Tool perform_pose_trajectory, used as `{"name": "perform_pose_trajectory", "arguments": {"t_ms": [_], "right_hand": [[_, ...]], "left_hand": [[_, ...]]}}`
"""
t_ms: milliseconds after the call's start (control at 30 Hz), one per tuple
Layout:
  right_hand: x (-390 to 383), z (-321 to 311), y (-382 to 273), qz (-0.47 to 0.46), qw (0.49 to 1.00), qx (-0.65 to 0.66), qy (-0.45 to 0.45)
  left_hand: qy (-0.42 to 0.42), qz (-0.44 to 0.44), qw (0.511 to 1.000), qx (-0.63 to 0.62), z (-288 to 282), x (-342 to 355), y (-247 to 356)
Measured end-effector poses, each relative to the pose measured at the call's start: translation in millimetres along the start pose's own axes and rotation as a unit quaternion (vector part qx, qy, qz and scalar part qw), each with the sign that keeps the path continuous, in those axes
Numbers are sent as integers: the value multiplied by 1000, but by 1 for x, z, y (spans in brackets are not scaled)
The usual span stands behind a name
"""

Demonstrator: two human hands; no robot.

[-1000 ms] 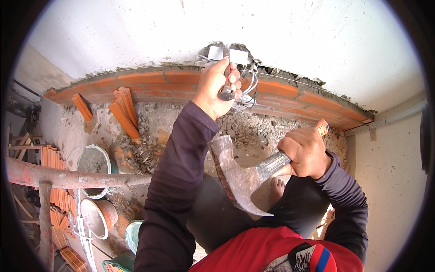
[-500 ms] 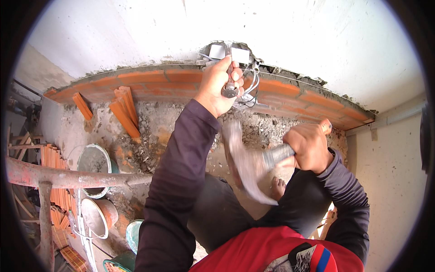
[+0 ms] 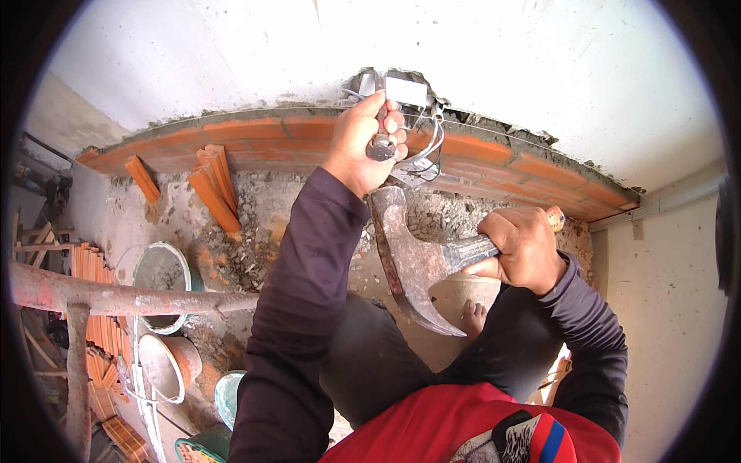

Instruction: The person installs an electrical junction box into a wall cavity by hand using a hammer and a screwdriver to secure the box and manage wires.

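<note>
While the left grip clasps a chisel, the right grip holds a hammer!
Ragged hole already open, white box inside, wires hanging loose, unfinished.

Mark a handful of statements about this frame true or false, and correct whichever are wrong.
1. The right hand grips a hammer by its handle. True.
2. The left hand is empty. False: it holds a chisel-like metal tool.
3. Wires hang out of the broken opening in the white wall. True.
4. The hammer's head rests against the metal tool's end. False: a gap shows between them.
5. The loose orange bricks leaning on the low brick wall are to the right of both hands. False: they are to the left.
</note>
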State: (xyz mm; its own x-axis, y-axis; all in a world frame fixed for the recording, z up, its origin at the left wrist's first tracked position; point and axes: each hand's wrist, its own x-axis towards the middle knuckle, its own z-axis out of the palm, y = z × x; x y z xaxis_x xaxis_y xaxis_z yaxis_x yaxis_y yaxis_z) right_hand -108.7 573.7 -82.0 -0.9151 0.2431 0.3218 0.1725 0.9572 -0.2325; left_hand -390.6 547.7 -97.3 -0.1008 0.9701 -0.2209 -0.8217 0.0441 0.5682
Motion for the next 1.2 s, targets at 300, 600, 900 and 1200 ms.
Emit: {"name": "perform_pose_trajectory", "arguments": {"t_ms": [300, 600, 900, 1200], "right_hand": [[8, 7, 11, 27, 996, -82, 24], [15, 6, 6, 77, 995, -68, 18], [12, 6, -2, -14, 999, -3, 32], [18, 13, 6, -55, 995, -71, 37]], "left_hand": [[-16, 15, 1000, -13, -11, 11, 3], [0, 14, 1000, -12, -6, 9, 3], [-7, 12, 1000, -28, -16, -1, 12], [2, 16, 1000, 11, -15, 1, 11]]}}
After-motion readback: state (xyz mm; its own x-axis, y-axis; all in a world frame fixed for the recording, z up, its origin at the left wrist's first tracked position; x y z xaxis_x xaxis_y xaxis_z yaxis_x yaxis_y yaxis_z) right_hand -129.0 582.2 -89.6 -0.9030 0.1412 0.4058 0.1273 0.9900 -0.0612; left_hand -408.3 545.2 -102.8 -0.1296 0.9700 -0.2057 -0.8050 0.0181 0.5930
